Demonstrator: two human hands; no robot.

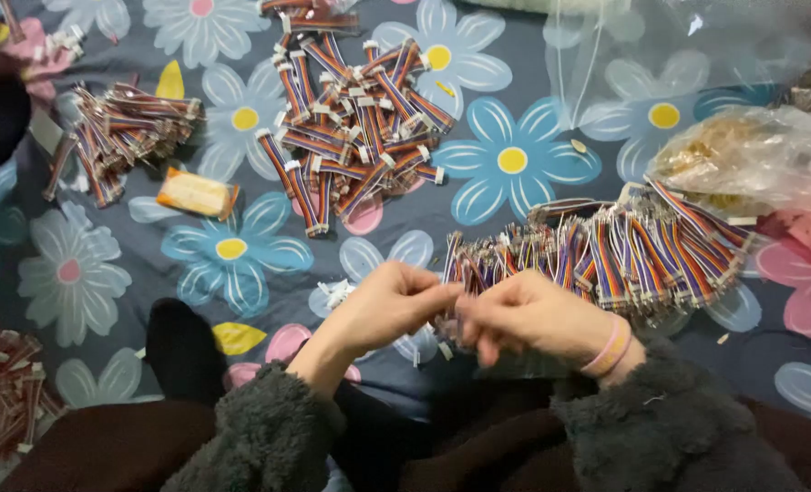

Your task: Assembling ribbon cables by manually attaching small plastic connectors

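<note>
Both hands meeting, left hand [392, 305] and right hand [524, 314] grips pinching wire bundle [606, 255] edge.

A single head-worn camera looks steeply down and forward over the seated wearer's lap onto a flower-print bedspread [515, 159]. The view is close: the left hand [392, 305] and right hand [528, 319] meet just below frame centre, with dark fuzzy sleeves [269, 437] filling the bottom edge. The far field reaches bundles of rainbow ribbon cables [355, 128] at top centre and clear plastic bags [752, 155] at the upper right corner. No second view overlaps this one.
</note>
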